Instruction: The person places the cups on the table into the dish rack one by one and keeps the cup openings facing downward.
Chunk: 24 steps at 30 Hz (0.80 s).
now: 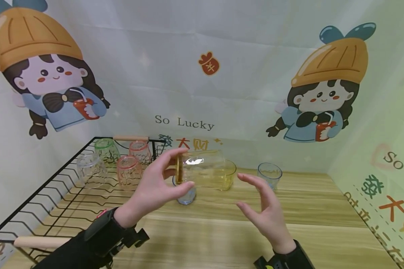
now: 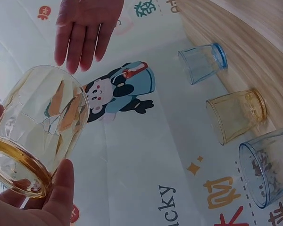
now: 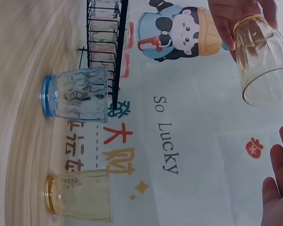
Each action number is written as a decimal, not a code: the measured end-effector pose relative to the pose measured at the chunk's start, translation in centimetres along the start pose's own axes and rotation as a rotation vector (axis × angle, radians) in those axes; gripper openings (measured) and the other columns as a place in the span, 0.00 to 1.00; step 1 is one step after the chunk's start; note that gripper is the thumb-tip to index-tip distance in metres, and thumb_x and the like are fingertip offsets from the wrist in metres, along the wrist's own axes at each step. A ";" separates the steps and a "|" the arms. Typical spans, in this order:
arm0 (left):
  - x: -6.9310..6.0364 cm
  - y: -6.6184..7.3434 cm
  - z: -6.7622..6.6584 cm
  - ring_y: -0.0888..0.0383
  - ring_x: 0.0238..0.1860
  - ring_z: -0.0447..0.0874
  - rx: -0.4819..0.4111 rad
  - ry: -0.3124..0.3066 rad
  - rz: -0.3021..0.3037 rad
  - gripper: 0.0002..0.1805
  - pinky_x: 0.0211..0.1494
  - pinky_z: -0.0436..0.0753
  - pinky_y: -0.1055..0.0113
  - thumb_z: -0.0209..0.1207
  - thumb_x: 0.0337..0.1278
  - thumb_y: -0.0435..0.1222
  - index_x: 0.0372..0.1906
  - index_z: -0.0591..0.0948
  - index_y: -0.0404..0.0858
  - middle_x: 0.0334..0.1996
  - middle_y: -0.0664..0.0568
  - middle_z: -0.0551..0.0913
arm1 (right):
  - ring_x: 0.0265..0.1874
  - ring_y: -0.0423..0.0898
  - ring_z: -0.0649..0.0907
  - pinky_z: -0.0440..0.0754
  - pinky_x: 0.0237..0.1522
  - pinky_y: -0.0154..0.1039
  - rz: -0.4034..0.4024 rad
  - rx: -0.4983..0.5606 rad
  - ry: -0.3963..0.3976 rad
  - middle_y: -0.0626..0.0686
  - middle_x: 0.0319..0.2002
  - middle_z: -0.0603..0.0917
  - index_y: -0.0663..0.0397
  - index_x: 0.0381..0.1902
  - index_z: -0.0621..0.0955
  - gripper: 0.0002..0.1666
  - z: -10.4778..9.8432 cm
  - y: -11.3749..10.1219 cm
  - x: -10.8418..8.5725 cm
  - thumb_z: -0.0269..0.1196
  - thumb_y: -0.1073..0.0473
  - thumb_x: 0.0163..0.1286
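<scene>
My left hand [image 1: 152, 182] grips a yellow-tinted drinking glass [image 1: 200, 170] around its thick amber base. The glass lies on its side in the air, mouth toward the right. To the right of that mouth, my right hand [image 1: 265, 209] hovers with fingers and thumb spread, holding nothing. Its straight fingers show in the left wrist view, apart from the glass. Behind the held glass, a second yellow glass [image 1: 229, 182] stands on the table, partly hidden. A blue glass [image 1: 187, 197] stands below the held one, its upper part covered.
Another blue glass [image 1: 270, 174] stands farther right, near the back of the wooden table [image 1: 215, 239]. On the left, a black wire rack [image 1: 58, 203] with wooden handles holds several glasses, including a green glass [image 1: 107, 152] and a red-rimmed glass [image 1: 129, 172]. A printed cloth [image 1: 242, 93] hangs behind.
</scene>
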<state>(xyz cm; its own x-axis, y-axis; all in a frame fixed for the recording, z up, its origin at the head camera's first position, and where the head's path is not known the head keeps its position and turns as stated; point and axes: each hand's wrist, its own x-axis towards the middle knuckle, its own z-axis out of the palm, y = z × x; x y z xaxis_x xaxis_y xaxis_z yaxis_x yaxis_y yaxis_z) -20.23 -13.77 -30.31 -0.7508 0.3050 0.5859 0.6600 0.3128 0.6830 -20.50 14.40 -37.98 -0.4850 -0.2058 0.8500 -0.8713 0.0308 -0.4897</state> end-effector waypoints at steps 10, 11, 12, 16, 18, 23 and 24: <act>-0.1 -0.1 -1.0 0.53 0.55 0.78 0.032 0.000 -0.035 0.41 0.57 0.81 0.66 0.74 0.45 0.28 0.68 0.70 0.37 0.60 0.46 0.75 | 0.64 0.50 0.72 0.65 0.69 0.39 -0.011 -0.040 -0.002 0.63 0.62 0.76 0.73 0.63 0.71 0.39 -0.5 0.1 -0.1 0.67 0.81 0.51; -0.1 -0.1 -1.1 0.53 0.54 0.78 0.035 0.002 -0.036 0.41 0.57 0.81 0.66 0.74 0.45 0.28 0.68 0.70 0.37 0.60 0.46 0.76 | 0.64 0.50 0.72 0.65 0.69 0.39 -0.006 -0.045 -0.003 0.63 0.62 0.76 0.73 0.63 0.71 0.39 -0.6 0.1 -0.1 0.67 0.82 0.51; -0.1 -0.1 -1.2 0.53 0.54 0.79 0.040 0.003 -0.038 0.41 0.57 0.81 0.66 0.74 0.45 0.28 0.67 0.70 0.37 0.60 0.46 0.76 | 0.64 0.49 0.72 0.65 0.69 0.39 0.005 -0.049 -0.006 0.63 0.62 0.76 0.73 0.64 0.71 0.39 -0.7 0.1 -0.1 0.67 0.82 0.51; -0.2 -0.1 -1.6 0.53 0.52 0.79 0.059 0.009 -0.037 0.41 0.57 0.81 0.65 0.74 0.45 0.29 0.67 0.70 0.36 0.60 0.47 0.76 | 0.64 0.48 0.72 0.64 0.69 0.38 0.054 -0.075 -0.017 0.61 0.63 0.76 0.71 0.64 0.71 0.40 -1.0 0.1 -0.3 0.66 0.84 0.50; -0.3 -0.1 -1.8 0.53 0.52 0.79 0.063 0.009 -0.040 0.41 0.57 0.81 0.65 0.74 0.45 0.28 0.68 0.70 0.36 0.60 0.47 0.75 | 0.64 0.47 0.72 0.64 0.69 0.38 0.074 -0.089 -0.020 0.60 0.63 0.76 0.70 0.64 0.71 0.40 -1.2 0.2 -0.4 0.66 0.84 0.51; -0.5 -0.2 -2.3 0.53 0.50 0.79 0.075 0.007 -0.050 0.40 0.56 0.82 0.66 0.73 0.46 0.27 0.68 0.70 0.36 0.59 0.47 0.76 | 0.65 0.45 0.71 0.63 0.70 0.37 0.091 -0.121 -0.019 0.60 0.63 0.76 0.69 0.64 0.72 0.41 -1.6 0.5 -0.7 0.68 0.83 0.50; -0.5 -0.2 -2.4 0.53 0.49 0.79 0.081 0.007 -0.051 0.40 0.56 0.82 0.66 0.73 0.46 0.27 0.68 0.70 0.36 0.59 0.46 0.76 | 0.65 0.46 0.71 0.63 0.70 0.37 0.085 -0.125 -0.016 0.60 0.63 0.76 0.69 0.64 0.72 0.41 -1.7 0.6 -0.8 0.68 0.83 0.50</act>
<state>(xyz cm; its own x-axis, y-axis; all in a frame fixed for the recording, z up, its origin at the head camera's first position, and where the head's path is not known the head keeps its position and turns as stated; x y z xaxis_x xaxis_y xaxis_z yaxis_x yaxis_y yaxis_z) -20.01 -16.17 -29.70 -0.7836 0.2808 0.5542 0.6205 0.3996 0.6748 -20.77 16.26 -38.61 -0.5567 -0.2128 0.8030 -0.8304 0.1705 -0.5305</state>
